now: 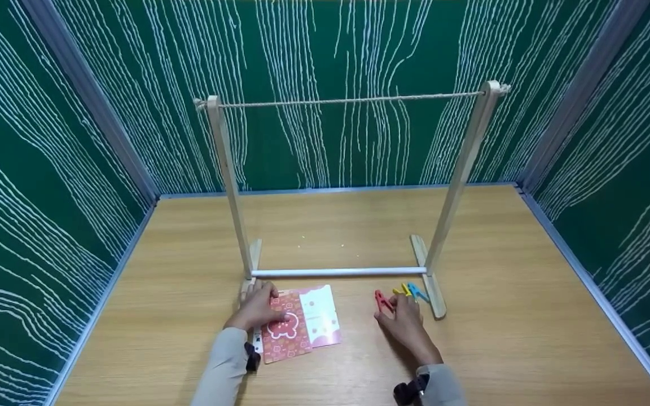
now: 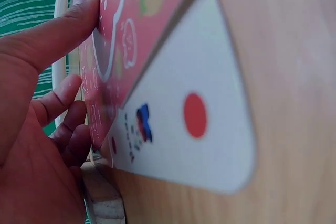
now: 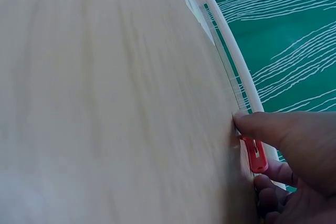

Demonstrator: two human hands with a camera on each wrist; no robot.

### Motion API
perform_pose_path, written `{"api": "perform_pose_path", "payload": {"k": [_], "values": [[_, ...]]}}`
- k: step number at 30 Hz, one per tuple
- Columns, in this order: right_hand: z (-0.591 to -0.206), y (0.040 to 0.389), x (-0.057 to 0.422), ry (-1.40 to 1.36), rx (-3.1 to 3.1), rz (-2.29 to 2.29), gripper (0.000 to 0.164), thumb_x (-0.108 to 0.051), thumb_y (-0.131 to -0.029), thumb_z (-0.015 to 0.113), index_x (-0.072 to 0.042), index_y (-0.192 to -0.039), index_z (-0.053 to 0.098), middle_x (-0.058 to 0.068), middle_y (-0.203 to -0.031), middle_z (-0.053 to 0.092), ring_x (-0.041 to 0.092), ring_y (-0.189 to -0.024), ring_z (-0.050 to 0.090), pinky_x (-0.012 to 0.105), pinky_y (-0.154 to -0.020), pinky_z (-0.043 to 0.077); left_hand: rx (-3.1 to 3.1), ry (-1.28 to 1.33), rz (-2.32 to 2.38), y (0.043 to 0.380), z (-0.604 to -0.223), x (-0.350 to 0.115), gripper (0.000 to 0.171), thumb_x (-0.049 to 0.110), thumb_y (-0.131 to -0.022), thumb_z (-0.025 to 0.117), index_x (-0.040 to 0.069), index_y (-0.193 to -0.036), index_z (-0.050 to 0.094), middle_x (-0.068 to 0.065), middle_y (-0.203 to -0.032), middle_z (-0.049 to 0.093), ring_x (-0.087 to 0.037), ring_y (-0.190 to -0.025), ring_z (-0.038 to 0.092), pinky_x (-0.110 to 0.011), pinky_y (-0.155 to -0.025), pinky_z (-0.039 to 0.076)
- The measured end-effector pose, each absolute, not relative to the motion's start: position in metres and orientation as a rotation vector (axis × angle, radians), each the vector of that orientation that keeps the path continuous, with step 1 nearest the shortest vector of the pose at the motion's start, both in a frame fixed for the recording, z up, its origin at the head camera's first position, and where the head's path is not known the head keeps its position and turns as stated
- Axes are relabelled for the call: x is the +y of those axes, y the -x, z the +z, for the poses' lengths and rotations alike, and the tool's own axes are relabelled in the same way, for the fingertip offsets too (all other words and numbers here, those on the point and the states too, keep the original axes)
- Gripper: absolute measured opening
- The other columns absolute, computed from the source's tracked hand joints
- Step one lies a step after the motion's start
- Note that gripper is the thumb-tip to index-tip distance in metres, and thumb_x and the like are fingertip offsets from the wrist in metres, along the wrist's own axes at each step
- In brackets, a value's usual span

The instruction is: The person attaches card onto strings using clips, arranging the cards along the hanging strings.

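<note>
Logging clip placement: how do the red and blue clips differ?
Handling: the red clip is at the right hand; the blue clip lies near the stand's right foot.
Neighbours: the red clip sits apart from the yellow clip; the blue clip is right beside it.
Both share a small, two-legged shape.

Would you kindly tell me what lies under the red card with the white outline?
At its right, a white-and-pink card juts out; at its left, a white piece with a red dot shows. The red card hides the rest, including whether these join.
</note>
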State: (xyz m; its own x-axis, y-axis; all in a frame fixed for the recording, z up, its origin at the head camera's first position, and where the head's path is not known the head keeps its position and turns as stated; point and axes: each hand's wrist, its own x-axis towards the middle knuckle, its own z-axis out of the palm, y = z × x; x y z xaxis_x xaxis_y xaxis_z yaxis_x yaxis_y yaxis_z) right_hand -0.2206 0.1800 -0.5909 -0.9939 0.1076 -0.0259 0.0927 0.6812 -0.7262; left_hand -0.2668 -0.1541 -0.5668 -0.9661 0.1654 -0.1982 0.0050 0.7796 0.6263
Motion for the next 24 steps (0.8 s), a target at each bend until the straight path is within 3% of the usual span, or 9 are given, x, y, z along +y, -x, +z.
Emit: {"api": "perform_pose_path", "payload": {"k": [10, 17, 24], "values": [[-0.593, 0.222, 0.182, 0.156, -2.872, 1.231, 0.034, -0.020, -0.085, 0.069, 0.001, -0.106, 0.051, 0.017, -0.103, 0.051, 0.030, -0.095, 0.046, 0.041, -0.080, 0.034, 2.723, -0.148, 0.976, 0.267, -0.566, -0.155, 0.056, 0.033, -0.066, 0.087, 0.012, -0.100, 0.048, -0.005, -0.097, 0.047, -0.022, -0.092, 0.043, -0.043, -0.088, 0.036], [-0.589, 0.217, 0.184, 0.097, -2.809, 1.270, 0.032, -0.015, -0.083, 0.070, 0.003, -0.103, 0.054, 0.018, -0.099, 0.054, 0.029, -0.092, 0.051, 0.042, -0.081, 0.041, 2.753, -0.235, 1.000, 0.266, -0.565, -0.157, 0.059, 0.032, -0.062, 0.089, 0.008, -0.093, 0.046, -0.006, -0.093, 0.046, -0.022, -0.089, 0.040, -0.046, -0.093, 0.031], [-0.583, 0.215, 0.190, 0.126, -2.846, 1.369, 0.035, -0.018, -0.085, 0.068, 0.004, -0.110, 0.053, 0.017, -0.105, 0.055, 0.025, -0.091, 0.053, 0.039, -0.081, 0.045, 2.678, -0.237, 1.156, 0.268, -0.563, -0.159, 0.059, 0.026, -0.062, 0.090, 0.006, -0.093, 0.044, -0.004, -0.085, 0.046, -0.019, -0.079, 0.043, -0.030, -0.072, 0.038]]}}
